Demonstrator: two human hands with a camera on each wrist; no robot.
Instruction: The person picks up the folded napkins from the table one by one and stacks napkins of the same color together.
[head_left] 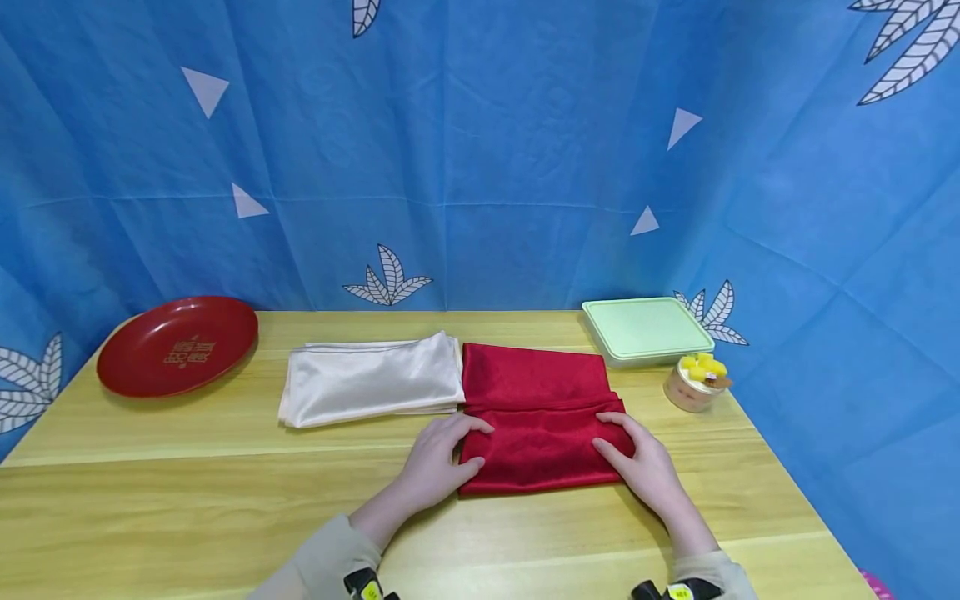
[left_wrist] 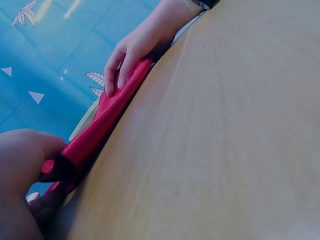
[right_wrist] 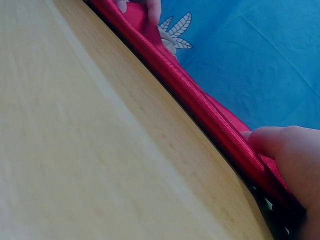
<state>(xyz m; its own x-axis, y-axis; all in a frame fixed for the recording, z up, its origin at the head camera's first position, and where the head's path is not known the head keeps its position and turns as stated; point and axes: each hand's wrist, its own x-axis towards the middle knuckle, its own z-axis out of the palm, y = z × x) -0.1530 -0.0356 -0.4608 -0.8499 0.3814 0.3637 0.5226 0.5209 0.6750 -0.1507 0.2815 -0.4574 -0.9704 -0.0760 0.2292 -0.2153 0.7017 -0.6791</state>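
A folded red satin cloth (head_left: 540, 446) lies on the table, its near part doubled over in a thick fold. At the cloth's left edge, my left hand (head_left: 438, 458) grips the fold, with thumb and forefinger on top. In the left wrist view, other fingers (left_wrist: 46, 204) of that hand reach low at the cloth's end. My right hand (head_left: 648, 467) holds the right edge in the same manner, its thumb (right_wrist: 267, 140) lying on the red fabric in the right wrist view. Its remaining fingers are mostly hidden. Touching the red cloth on the left is a folded white satin cloth (head_left: 375, 383).
A red oval plate (head_left: 135, 354) with gold characters stands at the back left of the wooden table (head_left: 225, 517). Back right are a pale green lidded box (head_left: 648, 327) and a small cup (head_left: 690, 392) topped with yellow pieces. A blue patterned curtain (head_left: 510, 167) hangs behind.
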